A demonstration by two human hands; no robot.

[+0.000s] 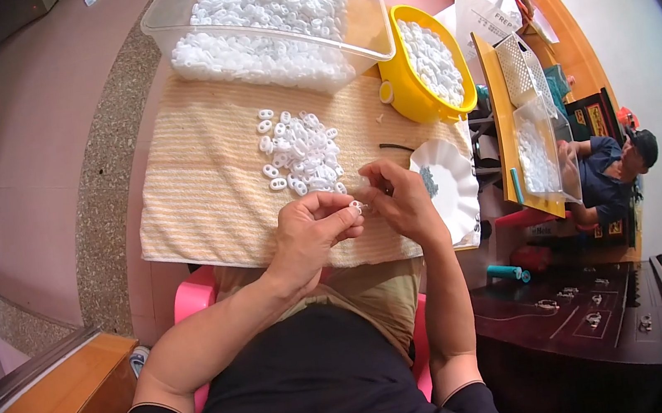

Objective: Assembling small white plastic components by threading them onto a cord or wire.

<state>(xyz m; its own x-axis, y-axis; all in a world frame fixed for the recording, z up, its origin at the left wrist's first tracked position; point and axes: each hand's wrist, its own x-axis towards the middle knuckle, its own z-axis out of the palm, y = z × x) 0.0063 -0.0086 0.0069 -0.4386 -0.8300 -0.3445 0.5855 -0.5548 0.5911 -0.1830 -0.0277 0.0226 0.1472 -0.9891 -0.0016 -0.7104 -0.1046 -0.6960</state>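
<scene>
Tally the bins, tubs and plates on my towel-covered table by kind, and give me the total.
Clear plastic bin: 1
Yellow tub: 1
White scalloped plate: 1
Total: 3
The loose white pieces overlap too much to count, so they are left out.
</scene>
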